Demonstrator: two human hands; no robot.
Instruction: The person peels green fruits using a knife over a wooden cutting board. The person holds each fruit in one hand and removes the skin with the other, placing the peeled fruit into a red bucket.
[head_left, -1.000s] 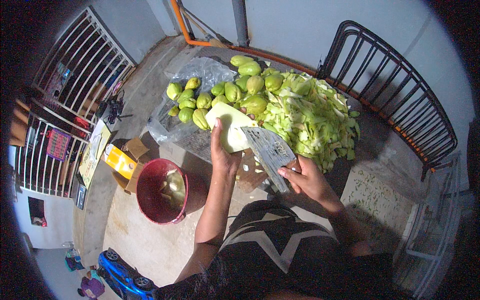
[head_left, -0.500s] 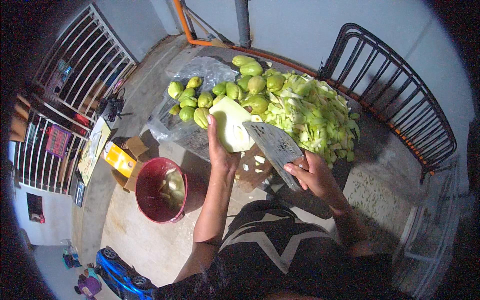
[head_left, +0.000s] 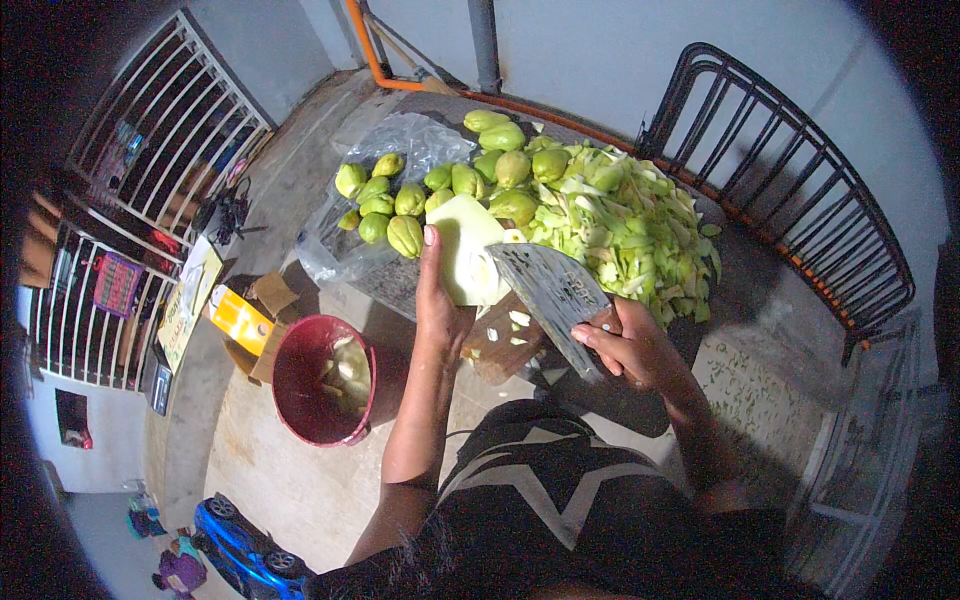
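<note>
My left hand [head_left: 440, 308] is closed around a large pale, peeled chayote [head_left: 462, 240], its thumb up along the left side. In my right hand [head_left: 637, 347] is a cleaver [head_left: 552, 290] with a broad, stained blade, gripped at its brown handle. The blade's far end overlaps the right edge of the peeled chayote; I cannot tell whether it is cutting in. Just below sits a brown wooden chopping board [head_left: 508, 358] with small pale scraps on it. Several whole green chayotes [head_left: 408, 200] lie beyond my left hand. Beside them, past the cleaver, is a big heap of green peelings [head_left: 640, 235].
A dark red bucket [head_left: 285, 405] with pale pieces inside stands left of my left forearm. Near it are an open cardboard box [head_left: 272, 292] and a yellow carton [head_left: 240, 320]. Clear plastic [head_left: 335, 248] lies under the chayotes. A black metal rack [head_left: 722, 85] leans at right.
The cleaver and my right hand have shifted very slightly to the right. My left hand and the peeled chayote stay almost in place.
</note>
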